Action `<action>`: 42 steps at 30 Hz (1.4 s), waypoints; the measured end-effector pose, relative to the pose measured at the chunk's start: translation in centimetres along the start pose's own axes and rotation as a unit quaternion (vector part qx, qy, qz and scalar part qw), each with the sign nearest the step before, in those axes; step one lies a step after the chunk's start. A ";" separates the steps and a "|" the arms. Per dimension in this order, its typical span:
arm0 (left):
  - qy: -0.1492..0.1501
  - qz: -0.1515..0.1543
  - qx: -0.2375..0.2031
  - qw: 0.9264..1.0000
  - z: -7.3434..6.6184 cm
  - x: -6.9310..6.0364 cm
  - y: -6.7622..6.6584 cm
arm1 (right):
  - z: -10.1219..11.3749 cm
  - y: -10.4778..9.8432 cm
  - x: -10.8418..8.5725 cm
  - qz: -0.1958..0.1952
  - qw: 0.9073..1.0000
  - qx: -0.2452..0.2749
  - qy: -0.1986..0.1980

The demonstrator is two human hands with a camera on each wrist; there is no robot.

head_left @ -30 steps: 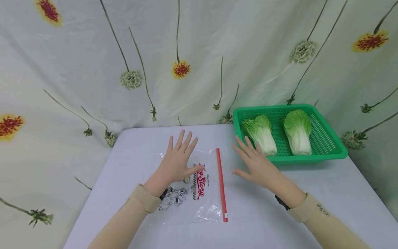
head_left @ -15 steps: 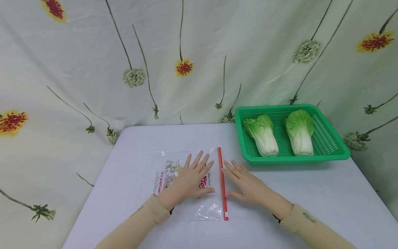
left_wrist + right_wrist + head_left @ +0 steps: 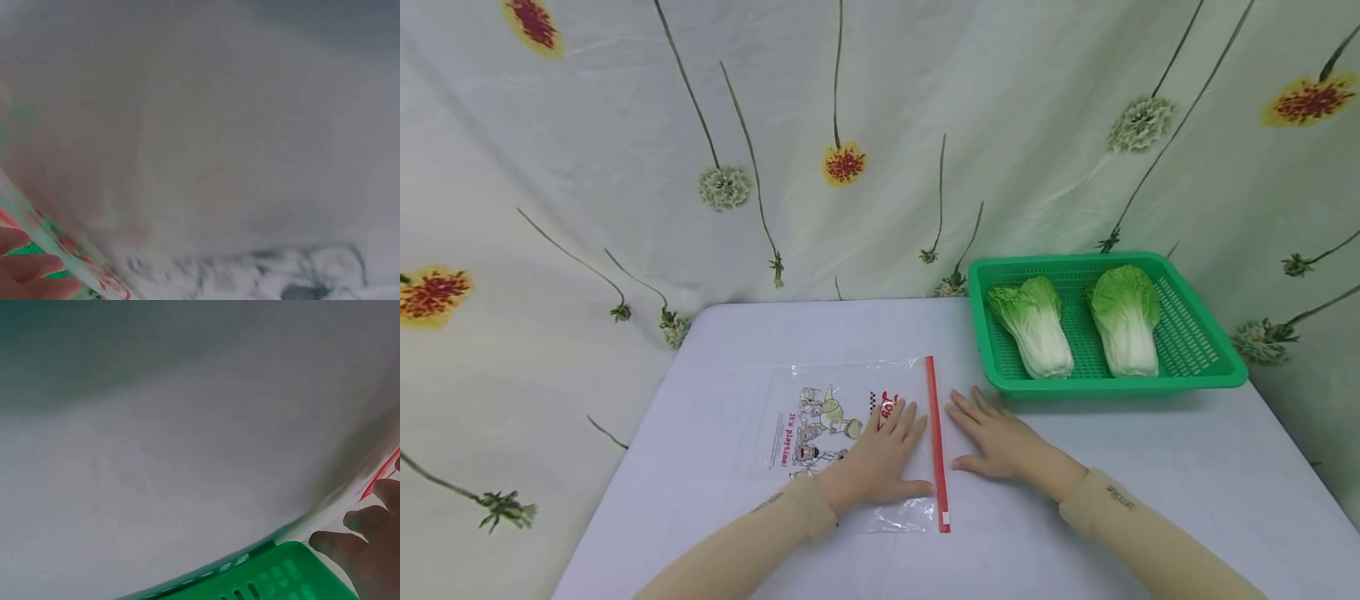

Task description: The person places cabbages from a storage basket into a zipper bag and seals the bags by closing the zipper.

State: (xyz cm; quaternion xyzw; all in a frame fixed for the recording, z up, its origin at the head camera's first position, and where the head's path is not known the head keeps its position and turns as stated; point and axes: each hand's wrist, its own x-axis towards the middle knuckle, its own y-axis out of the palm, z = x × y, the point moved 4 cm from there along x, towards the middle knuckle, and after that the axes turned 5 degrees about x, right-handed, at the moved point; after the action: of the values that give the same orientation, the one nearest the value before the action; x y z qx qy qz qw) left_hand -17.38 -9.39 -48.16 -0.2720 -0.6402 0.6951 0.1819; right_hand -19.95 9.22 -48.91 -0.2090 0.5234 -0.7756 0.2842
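A clear printed zip bag (image 3: 827,417) lies flat on the table, its red slider strip (image 3: 937,442) along the right edge. My left hand (image 3: 883,458) rests palm down on the bag's right part with fingers spread, the thumb tip close to the strip. To the right of the strip, my right hand (image 3: 1003,442) lies palm down on the cloth, fingers spread, holding nothing. In the left wrist view, fingers (image 3: 31,269) show at the lower left beside the bag's print. Fingers (image 3: 369,531) of my right hand appear near the green basket (image 3: 294,569) in the right wrist view.
The green basket (image 3: 1112,385) stands at the back right of the white-covered table (image 3: 700,467). Inside it lie two leafy cabbages, one on the left (image 3: 1043,342) and one on the right (image 3: 1129,333). A flowered curtain (image 3: 880,75) hangs behind.
Both hands have come down towards the table. The left moved right and nearer onto the bag's right part; the right settled beside the strip. The head view has shifted slightly.
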 end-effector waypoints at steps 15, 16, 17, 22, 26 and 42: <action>-0.073 0.020 -0.062 0.995 -2.2 0.2 0.6 | 1.6 0.7 1.1 0.027 1.000 0.002 -0.004; -0.071 0.024 -0.068 0.995 -2.2 0.1 0.7 | 1.8 0.6 1.1 0.026 1.000 0.004 -0.005; -0.068 0.026 -0.076 0.994 -2.1 0.0 0.9 | 1.9 0.6 1.1 0.024 1.000 0.009 -0.007; -0.043 0.037 -0.130 0.990 -1.4 -0.6 1.1 | 2.5 0.4 1.1 0.023 0.999 0.026 -0.001; -0.019 0.035 -0.146 0.988 -1.1 -1.2 0.7 | 2.7 0.3 1.2 0.018 0.999 0.030 0.007; 0.002 0.049 -0.118 0.992 -1.5 -2.3 1.1 | 3.0 0.6 1.0 -0.009 1.000 0.013 0.023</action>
State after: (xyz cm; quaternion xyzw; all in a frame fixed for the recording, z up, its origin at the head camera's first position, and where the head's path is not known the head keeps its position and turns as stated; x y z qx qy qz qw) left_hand -14.55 -9.72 -49.00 -0.3240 -0.7033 0.6220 0.1158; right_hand -18.70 6.34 -48.39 -0.1926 0.5176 -0.7895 0.2676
